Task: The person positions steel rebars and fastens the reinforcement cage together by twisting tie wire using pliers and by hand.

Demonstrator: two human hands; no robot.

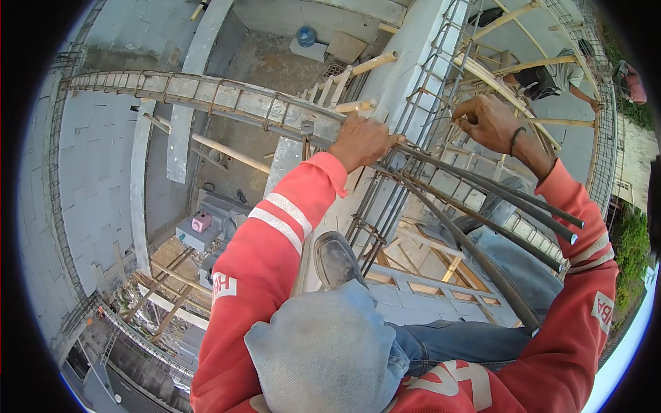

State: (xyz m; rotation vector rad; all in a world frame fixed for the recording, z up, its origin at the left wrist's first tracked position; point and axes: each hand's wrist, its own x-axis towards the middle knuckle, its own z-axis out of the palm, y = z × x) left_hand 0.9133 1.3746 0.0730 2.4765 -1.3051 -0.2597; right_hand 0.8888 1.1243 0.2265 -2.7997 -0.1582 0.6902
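My left hand (pixel 363 141) is closed at the junction of the steel rebar, its fingers wrapped over the bars near the end of the long horizontal cage (pixel 227 96). My right hand (pixel 487 124) is raised to the right of the junction, fingers curled in a pinch, with a thin wire (pixel 441 118) by the fingertips. Several thick rebar ends (pixel 513 193) stick out from the junction toward my right forearm. The upright-running rebar cage (pixel 430 82) passes between my two hands. What lies under my left fingers is hidden.
My shoe (pixel 336 260) rests on the wall top below the junction. Bamboo poles (pixel 506 86) cross at the upper right, where another person (pixel 561 77) is partly visible. Far below are a blue water bottle (pixel 306 36) and a pink object (pixel 201 221).
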